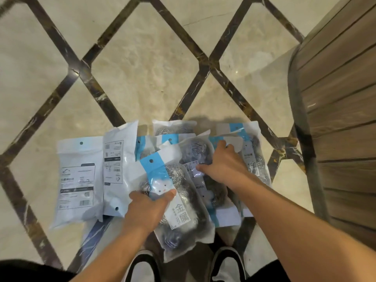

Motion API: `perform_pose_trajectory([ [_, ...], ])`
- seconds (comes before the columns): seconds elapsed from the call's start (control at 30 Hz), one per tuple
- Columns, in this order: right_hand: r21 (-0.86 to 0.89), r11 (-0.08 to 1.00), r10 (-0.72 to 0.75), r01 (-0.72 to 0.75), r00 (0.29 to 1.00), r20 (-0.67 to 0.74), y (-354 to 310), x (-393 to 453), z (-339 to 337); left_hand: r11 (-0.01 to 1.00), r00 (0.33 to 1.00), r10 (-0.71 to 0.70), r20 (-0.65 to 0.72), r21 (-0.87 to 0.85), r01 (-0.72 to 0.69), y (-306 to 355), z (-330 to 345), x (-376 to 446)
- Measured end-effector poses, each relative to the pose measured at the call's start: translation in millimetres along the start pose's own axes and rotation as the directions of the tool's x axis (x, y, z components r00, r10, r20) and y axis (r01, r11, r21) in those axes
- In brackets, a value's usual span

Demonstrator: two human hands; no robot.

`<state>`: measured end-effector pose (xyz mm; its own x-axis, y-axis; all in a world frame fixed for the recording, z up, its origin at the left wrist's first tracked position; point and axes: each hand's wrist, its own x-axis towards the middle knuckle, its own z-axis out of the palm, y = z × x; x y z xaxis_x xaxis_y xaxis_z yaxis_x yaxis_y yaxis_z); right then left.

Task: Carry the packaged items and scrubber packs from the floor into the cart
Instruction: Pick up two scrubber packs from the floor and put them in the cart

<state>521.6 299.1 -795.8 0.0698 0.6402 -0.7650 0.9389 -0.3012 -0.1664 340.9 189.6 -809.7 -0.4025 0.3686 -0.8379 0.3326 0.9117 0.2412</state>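
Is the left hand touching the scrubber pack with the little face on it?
Touching. The head view shows the left hand gripping the front scrubber pack, its thumb lying across the blue and white label just below the printed face.

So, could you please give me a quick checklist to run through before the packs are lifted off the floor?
1. Left hand has a hold on the nearest clear scrubber pack with the blue-and-white label: ok, thumb and fingers curl round it.
2. Right hand has a firm hold on a steel-wool pack in the pile: cannot tell, it lies on top.
3. Two white flat packages gathered: not ok, they lie apart at the left, untouched.
4. Cart within sight: cannot tell.
5. Black-and-white shoes off the packs: cannot tell; the nearest pack overlaps them in view.
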Motion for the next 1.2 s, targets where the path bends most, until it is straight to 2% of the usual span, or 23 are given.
perform_pose_trajectory([
  [0.1, 0.148, 0.988, 0.024, -0.032, 0.998, 0.051, 0.1, 5.1, 0.8, 0.998, 0.995, 0.052, -0.089, -0.041, -0.056, 5.6, 0.7, -1.6],
  [0.23, 0.27, 0.961, 0.049, -0.064, 0.997, 0.061, 3.1, 7.8, 2.0, 0.977, 0.984, 0.118, -0.135, -0.162, -0.14, 18.0, -4.1, 4.9],
  [0.47, 0.525, 0.85, 0.065, -0.043, 0.998, -0.023, 1.1, 11.1, -10.5, 0.909, 0.953, 0.204, -0.226, -0.319, -0.27, 38.9, -10.5, 16.2],
  [0.67, 0.509, 0.861, 0.045, -0.011, 0.998, -0.054, -4.4, -1.5, -15.2, 0.859, 0.936, 0.255, -0.241, -0.388, -0.334, 53.9, -11.6, 17.3],
  [0.8, 0.588, 0.809, 0.019, -0.008, 1.0, -0.013, -6.3, -5.8, -13.9, 0.852, 0.944, 0.239, -0.228, -0.418, -0.316, 61.3, -11.7, 17.1],
  [0.9, 0.577, 0.817, 0.017, -0.015, 1.0, 0.002, -5.2, -3.3, -9.9, 0.822, 0.934, 0.26, -0.244, -0.453, -0.346, 65.6, -9.1, 14.5],
  [1.03, 0.6, 0.8, 0.107, -0.005, 0.985, -0.133, -3.9, 1.5, -14.1, 0.789, 0.926, 0.261, -0.273, -0.493, -0.367, 67.6, -8.1, 14.7],
  [1.13, 0.595, 0.803, 0.178, 0.013, 0.949, -0.262, -1.9, 4.9, -25.0, 0.776, 0.927, 0.258, -0.274, -0.513, -0.367, 69.8, -12.6, 14.7],
  [1.2, 0.588, 0.808, 0.188, 0.019, 0.939, -0.289, -1.2, 7.8, -31.1, 0.773, 0.925, 0.272, -0.264, -0.513, -0.373, 76.4, -17.0, 7.0],
])
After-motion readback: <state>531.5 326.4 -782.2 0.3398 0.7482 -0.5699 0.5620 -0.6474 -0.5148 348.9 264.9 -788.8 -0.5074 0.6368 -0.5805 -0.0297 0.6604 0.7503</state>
